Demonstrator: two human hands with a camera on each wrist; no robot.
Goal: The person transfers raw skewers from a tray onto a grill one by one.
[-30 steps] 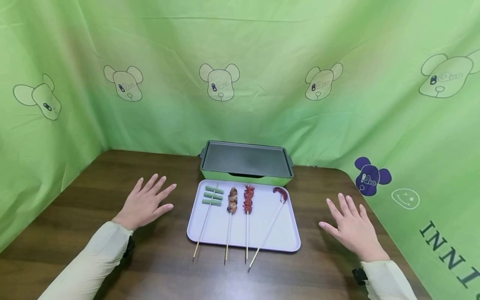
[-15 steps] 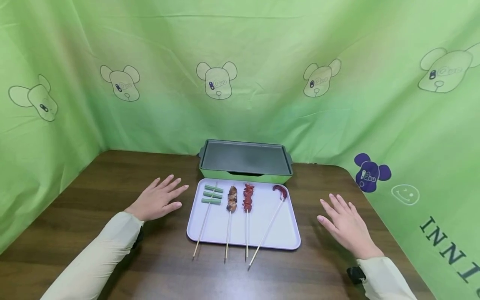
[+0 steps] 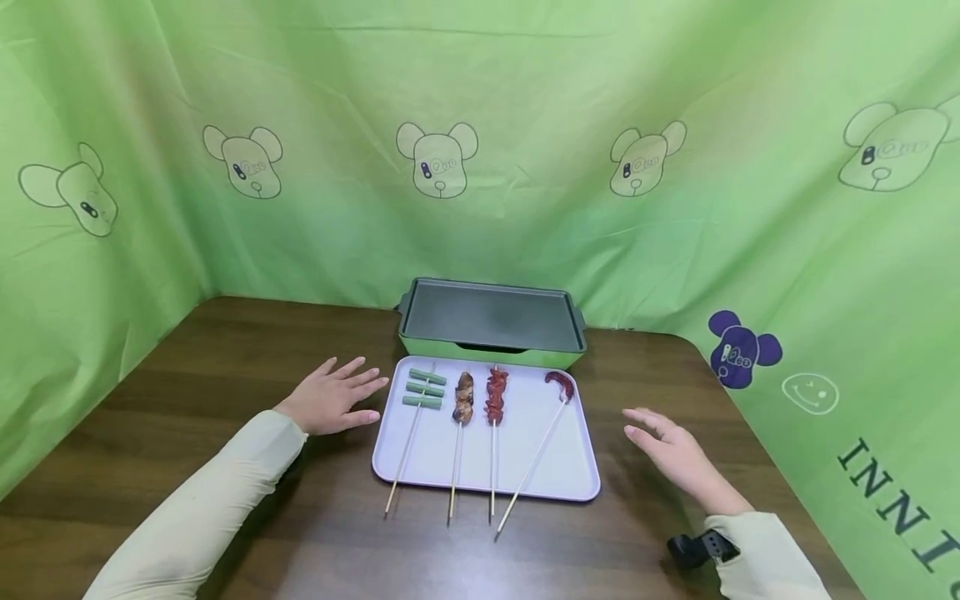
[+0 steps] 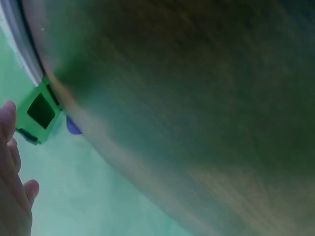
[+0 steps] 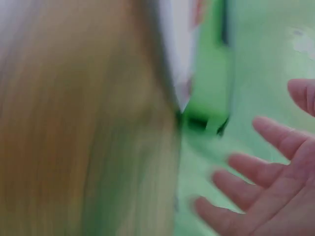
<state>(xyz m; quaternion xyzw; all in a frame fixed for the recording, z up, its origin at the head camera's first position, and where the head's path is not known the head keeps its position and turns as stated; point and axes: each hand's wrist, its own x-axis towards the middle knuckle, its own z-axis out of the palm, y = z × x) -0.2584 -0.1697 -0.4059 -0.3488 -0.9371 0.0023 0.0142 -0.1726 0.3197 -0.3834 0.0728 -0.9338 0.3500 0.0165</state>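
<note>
A pale lilac tray (image 3: 420, 467) lies mid-table with several skewers on it, their sticks poking past its near edge. From left to right these are a green vegetable skewer (image 3: 423, 389), a browned meat skewer (image 3: 464, 398), a red meat skewer (image 3: 496, 396) and a curled dark-red skewer (image 3: 560, 386) set at a slant. Just off the tray's left edge is my left hand (image 3: 330, 402), fingers spread, holding nothing. My right hand (image 3: 678, 458) hovers over the table right of the tray, turned more on its side, fingers extended; in the right wrist view the fingers (image 5: 246, 169) are apart and hold nothing.
Behind the tray stands a green grill (image 3: 491, 315) with a flat dark plate and side handles, close to the green curtain (image 3: 525, 225). That curtain wraps the back and sides of the brown wooden table (image 3: 322, 517).
My left hand has moved right, toward the tray. My right hand has shifted slightly left and rolled onto its side. The tray, skewers and grill have stayed put.
</note>
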